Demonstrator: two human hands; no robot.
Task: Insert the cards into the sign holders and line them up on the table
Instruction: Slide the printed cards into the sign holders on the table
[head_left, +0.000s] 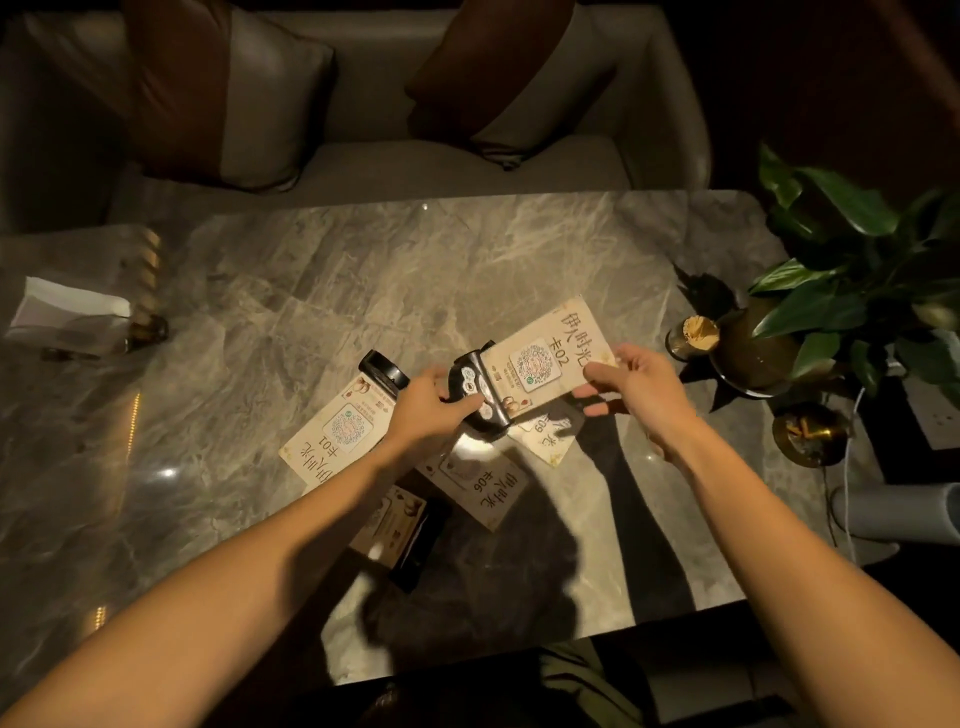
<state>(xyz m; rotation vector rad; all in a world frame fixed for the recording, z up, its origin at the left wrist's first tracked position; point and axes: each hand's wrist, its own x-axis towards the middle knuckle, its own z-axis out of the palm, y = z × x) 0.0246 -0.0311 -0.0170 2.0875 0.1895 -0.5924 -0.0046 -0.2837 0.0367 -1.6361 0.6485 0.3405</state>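
Marble table (291, 291), L hand (434, 402) fingers gripping 1 holder (480, 395), R hand (631, 376) pinching card 02 (550, 348), 4 signs lying

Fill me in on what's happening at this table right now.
A person is fitting a card into a sign holder above a marble table. The left hand grips the black holder base, while the right hand holds the far end of the card marked 02, whose near end sits at the base. A card marked 01, already in its own holder, lies flat on the table, with more cards, including 06, lying near it.
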